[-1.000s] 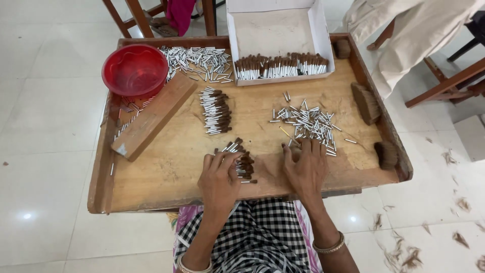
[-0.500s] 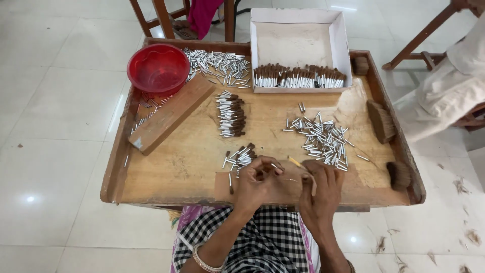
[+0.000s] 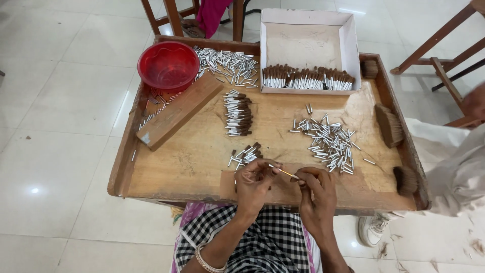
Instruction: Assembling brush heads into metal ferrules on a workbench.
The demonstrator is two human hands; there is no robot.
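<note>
My left hand (image 3: 254, 183) and my right hand (image 3: 316, 191) meet over the near edge of the wooden tray (image 3: 172, 167). Between their fingertips they hold a thin stick (image 3: 283, 172) with a small silver tube at its left end. Just beyond my left hand lies a small heap of finished pieces (image 3: 245, 154), silver tubes with brown tufts. To the right of my hands is a loose scatter of empty silver tubes (image 3: 326, 141).
A row of finished pieces (image 3: 238, 113) lies mid-tray. A red bowl (image 3: 168, 65) and wooden block (image 3: 179, 110) sit at the left, more tubes (image 3: 227, 63) behind. A white box (image 3: 308, 48) holds tufted pieces. Brown fibre bundles (image 3: 390, 125) lie right. A person (image 3: 454, 172) stands at the right.
My hands lifted off the tray from beside the small heap and came together at the near edge, now holding a thin stick between them. The camera view shifted left.
</note>
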